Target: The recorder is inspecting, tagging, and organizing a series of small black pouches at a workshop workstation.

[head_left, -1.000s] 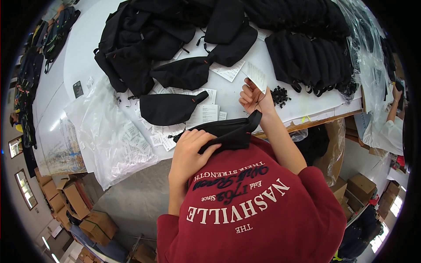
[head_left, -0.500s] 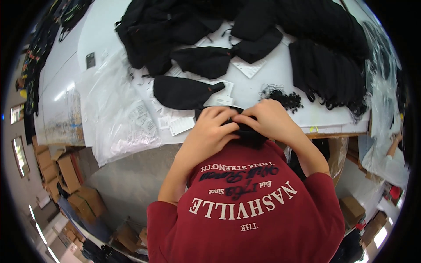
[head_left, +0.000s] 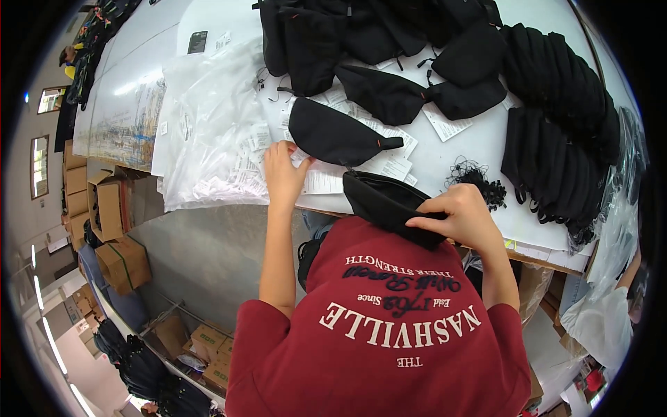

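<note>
My right hand (head_left: 455,212) pinches the near right edge of a black waist bag (head_left: 389,205), held tilted at the table's front edge with its upper opening partly showing. My left hand (head_left: 286,172) is apart from that bag, its thumb spread from the fingers. The fingertips reach to the white paper tags (head_left: 325,182) by the table's edge, and nothing shows in its grasp. Just beyond lies another black waist bag (head_left: 333,132), flat on more tags. Two more black bags (head_left: 382,94) lie behind it.
A clear plastic bag (head_left: 215,132) with white tags spreads at the left. Thin black cords (head_left: 479,184) lie in a tangle near my right hand. Stacked black bags (head_left: 552,160) stand at the right, a heap (head_left: 347,35) at the back. A dark phone-like object (head_left: 197,42) lies far left.
My left hand has let go of the black waist bag and moved left to the tags. My right hand keeps hold of the bag, now more visible. The whole view has shifted.
</note>
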Available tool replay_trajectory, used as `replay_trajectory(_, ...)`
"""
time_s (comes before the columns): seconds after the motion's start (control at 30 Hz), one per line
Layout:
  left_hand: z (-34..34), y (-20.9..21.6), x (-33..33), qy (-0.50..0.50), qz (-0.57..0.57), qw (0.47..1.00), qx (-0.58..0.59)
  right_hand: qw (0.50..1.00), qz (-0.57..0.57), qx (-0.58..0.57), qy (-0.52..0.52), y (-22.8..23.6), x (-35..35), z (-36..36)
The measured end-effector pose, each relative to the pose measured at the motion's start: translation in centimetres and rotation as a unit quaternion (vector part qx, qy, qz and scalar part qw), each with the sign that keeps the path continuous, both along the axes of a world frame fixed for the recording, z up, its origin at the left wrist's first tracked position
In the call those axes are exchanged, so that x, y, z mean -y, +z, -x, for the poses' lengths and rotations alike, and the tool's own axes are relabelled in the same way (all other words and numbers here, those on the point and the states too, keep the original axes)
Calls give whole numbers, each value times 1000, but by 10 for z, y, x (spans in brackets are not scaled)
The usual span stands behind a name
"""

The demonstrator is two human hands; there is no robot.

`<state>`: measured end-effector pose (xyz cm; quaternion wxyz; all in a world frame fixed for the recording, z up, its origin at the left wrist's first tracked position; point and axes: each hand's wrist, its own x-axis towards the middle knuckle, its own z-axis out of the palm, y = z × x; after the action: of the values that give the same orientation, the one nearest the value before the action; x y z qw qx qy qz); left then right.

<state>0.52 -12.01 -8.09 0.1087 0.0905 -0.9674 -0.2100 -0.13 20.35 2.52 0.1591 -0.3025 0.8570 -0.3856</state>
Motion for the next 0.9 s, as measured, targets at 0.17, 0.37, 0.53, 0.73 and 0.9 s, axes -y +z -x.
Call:
replay_trajectory(0.17,8,17,5,61,-43,997,4,993,-30,-109,26,7,3,5)
replay_trajectory(0.37,2,107,-65,-139,-236,955,-116,968,-90,-221,77,16,9,13)
replay_trajectory(0.53,7,107,-70,-263,-96,959,-52,958,-76,-270,62,24,16,21)
replay_trajectory(0.73,-7,61,-79,-49,-700,712,-41,951,34,-295,-83,23,30,18)
replay_trajectory(0.9,-10,41,-68,-31,-775,631,-6,957,77,-248,-126,6,36,11)
